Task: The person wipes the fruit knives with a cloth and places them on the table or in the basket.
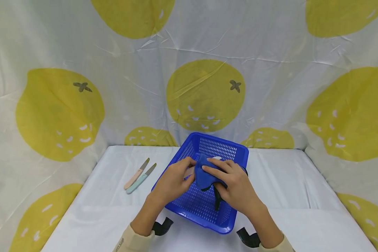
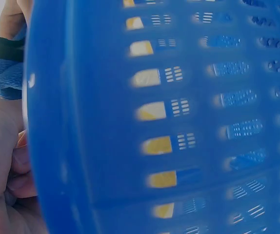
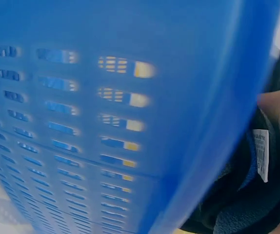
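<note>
Above the blue basket (image 1: 204,224), my right hand (image 1: 234,178) grips a blue cloth (image 1: 204,176), its fingers spread over the top and its thumb below. The cloth has a dark underside, and a dark strip (image 1: 217,199) hangs from it. A white printed label (image 3: 262,155) shows on the cloth in the right wrist view. At the cloth's left edge, my left hand (image 1: 175,178) pinches a pale pinkish thing (image 1: 189,171), mostly hidden by the fingers; I cannot tell its kind. A small white piece (image 1: 218,158) shows just beyond the right fingers.
Left of the basket, two knives lie side by side on the white table cover (image 1: 302,182): one with a pink handle (image 1: 133,179), one with a light blue handle (image 1: 137,183). A lemon-print sheet (image 1: 271,87) hangs behind and at both sides.
</note>
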The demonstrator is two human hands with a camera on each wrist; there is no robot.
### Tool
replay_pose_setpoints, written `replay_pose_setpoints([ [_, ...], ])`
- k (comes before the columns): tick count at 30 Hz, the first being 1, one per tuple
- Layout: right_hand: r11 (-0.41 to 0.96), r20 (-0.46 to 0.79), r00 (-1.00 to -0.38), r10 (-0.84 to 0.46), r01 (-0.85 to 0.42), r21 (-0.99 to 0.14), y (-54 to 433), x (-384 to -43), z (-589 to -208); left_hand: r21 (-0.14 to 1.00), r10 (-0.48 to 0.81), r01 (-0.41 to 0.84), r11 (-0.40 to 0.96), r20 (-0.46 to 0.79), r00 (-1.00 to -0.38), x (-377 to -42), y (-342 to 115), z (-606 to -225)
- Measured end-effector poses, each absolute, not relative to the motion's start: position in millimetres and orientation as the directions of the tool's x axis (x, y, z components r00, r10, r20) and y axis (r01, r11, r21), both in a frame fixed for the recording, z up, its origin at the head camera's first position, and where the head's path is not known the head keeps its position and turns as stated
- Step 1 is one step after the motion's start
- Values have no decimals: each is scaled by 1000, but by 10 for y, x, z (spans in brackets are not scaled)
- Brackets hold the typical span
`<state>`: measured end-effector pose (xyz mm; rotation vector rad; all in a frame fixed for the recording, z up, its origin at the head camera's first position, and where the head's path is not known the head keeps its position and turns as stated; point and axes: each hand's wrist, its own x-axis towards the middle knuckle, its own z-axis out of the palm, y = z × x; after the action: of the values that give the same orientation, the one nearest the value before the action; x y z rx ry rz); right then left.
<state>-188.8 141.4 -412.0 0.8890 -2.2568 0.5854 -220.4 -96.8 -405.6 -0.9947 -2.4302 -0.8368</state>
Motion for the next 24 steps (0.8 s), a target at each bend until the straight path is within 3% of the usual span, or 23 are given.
replay_pose_setpoints([
  [8, 687, 740, -546, -392, -709, -159, 1370, -1900, -4138, 394, 505, 730, 559, 536, -676, -2183, -967, -4026],
  [24, 728, 766, -563, -310, -659, -190, 1475, -1964, -4149, 464, 482, 737, 491, 560, -674, -2181, -994, -4022],
])
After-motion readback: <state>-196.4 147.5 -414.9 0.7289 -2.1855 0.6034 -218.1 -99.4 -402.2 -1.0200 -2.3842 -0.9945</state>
